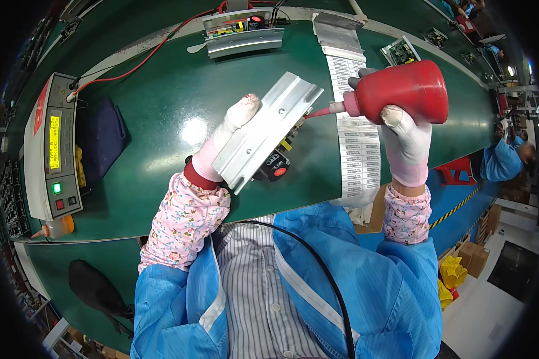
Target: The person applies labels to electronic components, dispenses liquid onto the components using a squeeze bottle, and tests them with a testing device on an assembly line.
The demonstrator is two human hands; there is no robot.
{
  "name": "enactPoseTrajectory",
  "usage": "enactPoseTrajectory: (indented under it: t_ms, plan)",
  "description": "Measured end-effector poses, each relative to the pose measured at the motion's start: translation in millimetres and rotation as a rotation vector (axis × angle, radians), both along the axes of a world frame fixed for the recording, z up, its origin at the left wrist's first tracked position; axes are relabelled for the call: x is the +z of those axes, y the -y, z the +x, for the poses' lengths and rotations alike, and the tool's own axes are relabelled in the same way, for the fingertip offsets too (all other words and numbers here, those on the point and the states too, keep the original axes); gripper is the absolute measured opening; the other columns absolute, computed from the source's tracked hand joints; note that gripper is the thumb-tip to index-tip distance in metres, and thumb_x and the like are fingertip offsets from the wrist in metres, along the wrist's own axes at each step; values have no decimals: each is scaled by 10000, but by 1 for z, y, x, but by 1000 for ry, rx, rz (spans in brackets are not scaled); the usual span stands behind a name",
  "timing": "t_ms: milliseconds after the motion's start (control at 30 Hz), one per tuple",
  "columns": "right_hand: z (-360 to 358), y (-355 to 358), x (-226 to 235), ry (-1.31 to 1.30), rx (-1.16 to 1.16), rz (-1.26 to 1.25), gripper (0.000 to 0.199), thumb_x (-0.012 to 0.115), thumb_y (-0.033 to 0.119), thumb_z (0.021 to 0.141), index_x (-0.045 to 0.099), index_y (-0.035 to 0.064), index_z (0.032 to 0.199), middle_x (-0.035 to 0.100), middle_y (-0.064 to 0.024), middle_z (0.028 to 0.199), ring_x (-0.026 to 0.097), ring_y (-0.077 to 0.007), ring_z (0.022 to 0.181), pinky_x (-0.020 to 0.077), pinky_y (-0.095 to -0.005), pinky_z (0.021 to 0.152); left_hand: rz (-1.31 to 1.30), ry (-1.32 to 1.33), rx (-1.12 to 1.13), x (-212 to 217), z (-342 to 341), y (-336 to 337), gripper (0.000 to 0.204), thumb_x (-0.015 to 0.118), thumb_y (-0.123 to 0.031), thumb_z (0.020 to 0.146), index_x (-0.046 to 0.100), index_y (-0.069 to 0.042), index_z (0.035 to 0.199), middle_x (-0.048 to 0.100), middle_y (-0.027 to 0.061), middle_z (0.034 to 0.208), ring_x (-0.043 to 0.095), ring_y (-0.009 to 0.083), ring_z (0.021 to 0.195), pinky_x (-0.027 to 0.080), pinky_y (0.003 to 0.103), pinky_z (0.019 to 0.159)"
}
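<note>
My left hand [239,116], in a white and pink glove, is closed on a circuit board with a silver metal bracket [266,131]. The bracket faces up and hides most of the fingers. Yellow and black parts [278,158] of the board, one with a red dot, show along its right edge. In my gloved right hand [406,140] is a red squeeze bottle [413,90], gripped around its body and lying sideways. Its thin red nozzle [322,112] points left, with the tip at the board's right edge; whether it touches is unclear.
A long strip of white labels [359,143] runs down the green bench [185,78]. Another bracketed board [245,39] sits at the back, and a small board [401,52] at the back right. A tester [53,149] with a lit display and red lead stands left, beside dark cloth [105,140].
</note>
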State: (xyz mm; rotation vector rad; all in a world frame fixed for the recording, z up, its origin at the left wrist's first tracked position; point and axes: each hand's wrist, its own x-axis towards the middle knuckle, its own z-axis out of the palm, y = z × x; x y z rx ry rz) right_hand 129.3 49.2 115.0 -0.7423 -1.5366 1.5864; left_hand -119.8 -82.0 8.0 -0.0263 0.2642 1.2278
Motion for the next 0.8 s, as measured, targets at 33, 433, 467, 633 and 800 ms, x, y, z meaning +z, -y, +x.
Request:
enactPoseTrajectory:
  t_ms: [33,433,467,633,800]
  plan:
    - [0,0,1,-1,0,1,657,685,53,805,412,6,1401,557,-344,1308,593,-528,1204,507,-570,1020,1,-1,0,-2,-1,0,663,579,-387,1008,448,95,1444,639,307,1257,745,291,877,630,303,697]
    - [-3,-2,8,-112,-96,56,417,759,-26,812,625,-2,1206,722,-149,1055,698,-251,930,569,-343,861,45,-346,-3,-13,0,8,583,610,-391,1000,544,72,1347,711,233,1130,739,257,854,602,316,678]
    - [-4,-4,8,-102,-105,65,398,754,-16,823,627,-2,1200,722,-148,1050,697,-252,930,568,-341,864,63,-379,8,-12,-1,8,586,610,-394,998,539,68,1352,702,238,1150,739,269,847,605,337,681]
    - [7,-29,-8,-46,-240,78,368,691,81,909,582,7,1252,700,-176,1075,671,-306,1024,529,-428,967,374,-167,115,17,2,-7,615,609,-396,990,483,43,1402,631,261,1263,725,330,907,616,435,758]
    - [9,-3,-26,-336,-242,-69,415,659,133,943,527,10,1317,663,-213,1151,643,-346,1125,507,-481,1032,289,-228,333,34,-1,2,695,657,-420,944,416,-37,1471,520,246,1421,594,402,1202,544,533,976]
